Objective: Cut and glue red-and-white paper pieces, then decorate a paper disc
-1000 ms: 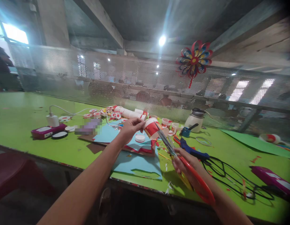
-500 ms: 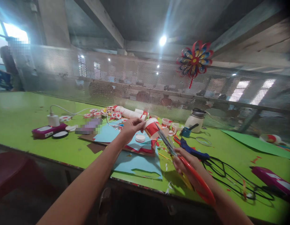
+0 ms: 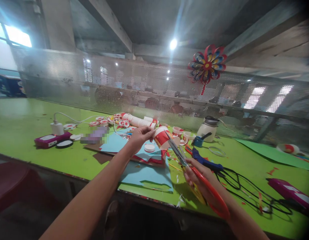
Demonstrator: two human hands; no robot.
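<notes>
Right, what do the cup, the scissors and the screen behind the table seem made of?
Cup: probably card, smooth; thin-walled, with printed colour.
Scissors: grey metal blades, catching light; red handle likely plastic, from its smooth, even colour.
Screen: apparently metal, greyish, with rows of small holes, though plastic can't be ruled out.

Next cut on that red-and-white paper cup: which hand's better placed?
Right, likely: the right hand holds the scissors, blades at the paper cup. The left hand pinches the cup's edge, seemingly better suited to steadying it.
</notes>
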